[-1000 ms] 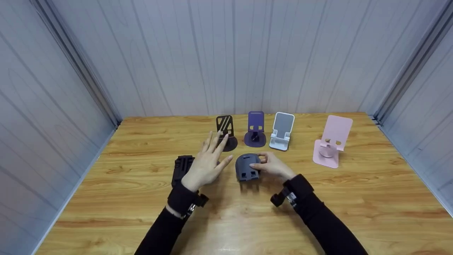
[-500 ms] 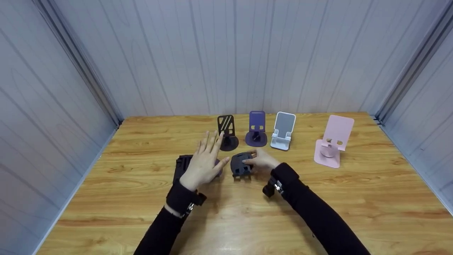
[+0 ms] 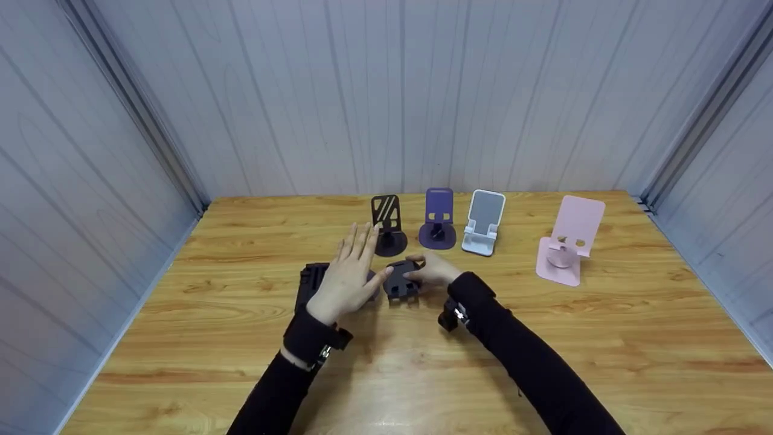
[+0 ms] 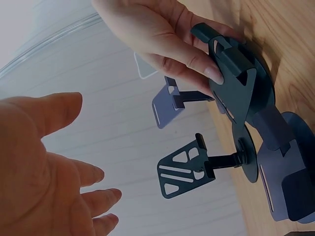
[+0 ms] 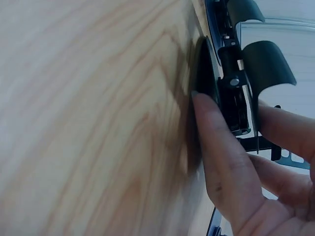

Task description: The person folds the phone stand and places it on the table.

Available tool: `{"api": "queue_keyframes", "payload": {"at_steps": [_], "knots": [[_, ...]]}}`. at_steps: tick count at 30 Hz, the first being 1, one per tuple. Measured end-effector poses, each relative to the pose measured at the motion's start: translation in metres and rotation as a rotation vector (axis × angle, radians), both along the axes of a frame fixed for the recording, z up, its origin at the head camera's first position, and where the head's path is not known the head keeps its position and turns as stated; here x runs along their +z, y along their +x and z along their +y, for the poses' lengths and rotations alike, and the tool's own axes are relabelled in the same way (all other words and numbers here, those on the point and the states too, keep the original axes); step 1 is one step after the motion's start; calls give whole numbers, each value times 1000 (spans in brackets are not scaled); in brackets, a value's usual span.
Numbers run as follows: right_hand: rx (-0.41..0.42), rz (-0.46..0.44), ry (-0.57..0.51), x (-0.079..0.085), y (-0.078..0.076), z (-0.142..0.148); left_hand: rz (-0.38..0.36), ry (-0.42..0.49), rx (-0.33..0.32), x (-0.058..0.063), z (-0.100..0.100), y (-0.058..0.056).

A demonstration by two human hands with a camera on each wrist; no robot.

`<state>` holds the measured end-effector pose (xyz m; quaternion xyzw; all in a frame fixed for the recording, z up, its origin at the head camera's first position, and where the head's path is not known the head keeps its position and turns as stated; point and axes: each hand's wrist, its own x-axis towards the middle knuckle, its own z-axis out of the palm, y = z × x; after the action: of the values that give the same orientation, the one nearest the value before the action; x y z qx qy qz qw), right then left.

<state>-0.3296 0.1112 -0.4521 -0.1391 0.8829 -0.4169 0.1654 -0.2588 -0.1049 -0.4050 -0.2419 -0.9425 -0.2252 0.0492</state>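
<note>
My right hand (image 3: 436, 270) pinches a dark folded phone stand (image 3: 400, 281) between thumb and fingers, low over the table. The right wrist view shows one finger under its round base (image 5: 203, 73) and others on the folded plate. Beside it, in the left wrist view, lies a folded purple-grey phone stand (image 4: 273, 177). My left hand (image 3: 343, 287) hovers with fingers extended, holding nothing. In the head view it partly covers the purple-grey stand and a black folded stand (image 3: 309, 285) to its left.
Behind the hands stand several unfolded phone stands: a black slotted one (image 3: 386, 211), a purple one (image 3: 439, 202) and a white one (image 3: 485, 211). A pink one (image 3: 578, 220) stands farther right. A pale panel wall (image 3: 410, 96) rises behind the wooden table (image 3: 459, 374).
My right hand has carried the dark folded stand leftward and down, close beside the folded stands near my left hand. The left hand has hardly moved.
</note>
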Motion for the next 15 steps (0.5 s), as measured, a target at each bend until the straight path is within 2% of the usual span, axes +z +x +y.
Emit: {"api": "queue_keyframes", "payload": {"at_steps": [6, 11, 15], "knots": [[42, 34, 73, 2, -2, -2, -5, -5, 3, 0, 0, 1], [93, 106, 178, 7, -2, -7, -18, -24, 6, -1, 1, -1], [93, 134, 263, 13, -1, -11, -26, -24, 7, -1, 0, -1]]}}
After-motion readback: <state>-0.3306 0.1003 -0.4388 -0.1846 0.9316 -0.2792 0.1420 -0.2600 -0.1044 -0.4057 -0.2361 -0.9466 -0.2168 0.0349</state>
